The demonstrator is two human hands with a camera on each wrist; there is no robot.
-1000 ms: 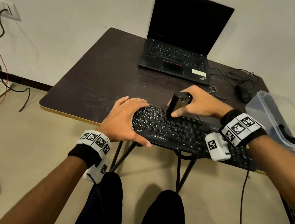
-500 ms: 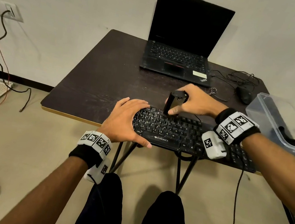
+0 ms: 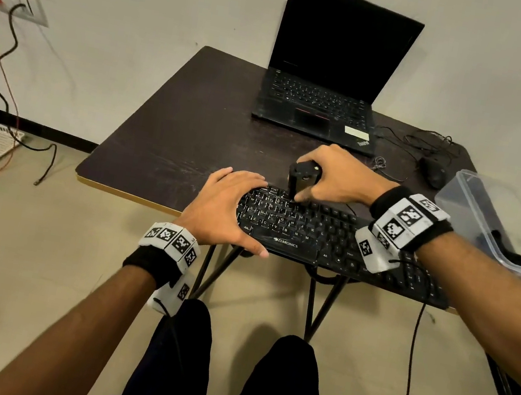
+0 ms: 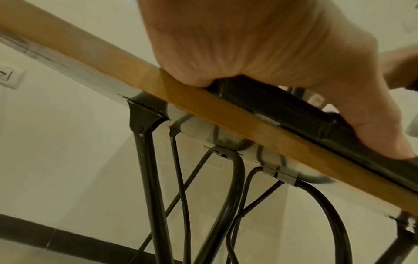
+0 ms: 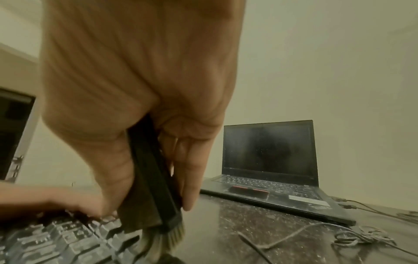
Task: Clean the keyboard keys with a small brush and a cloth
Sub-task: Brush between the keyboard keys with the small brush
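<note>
A black keyboard (image 3: 322, 232) lies along the near edge of the dark table (image 3: 186, 135). My right hand (image 3: 332, 178) grips a small black brush (image 3: 302, 178) upright, and its pale bristles (image 5: 165, 239) touch the keyboard's top row of keys (image 5: 68, 237). My left hand (image 3: 226, 205) lies flat over the keyboard's left end, fingers spread, with the thumb along the front edge (image 4: 294, 114). No cloth is in view.
An open black laptop (image 3: 324, 104) stands at the back of the table, and a mouse (image 3: 432, 172) with tangled cables sits to its right. A clear plastic box (image 3: 491, 224) stands at the right edge. My knees are under the table.
My right hand has moved the brush leftward along the top key row, closer to the left hand. The left hand has stayed on the keyboard's left end.
</note>
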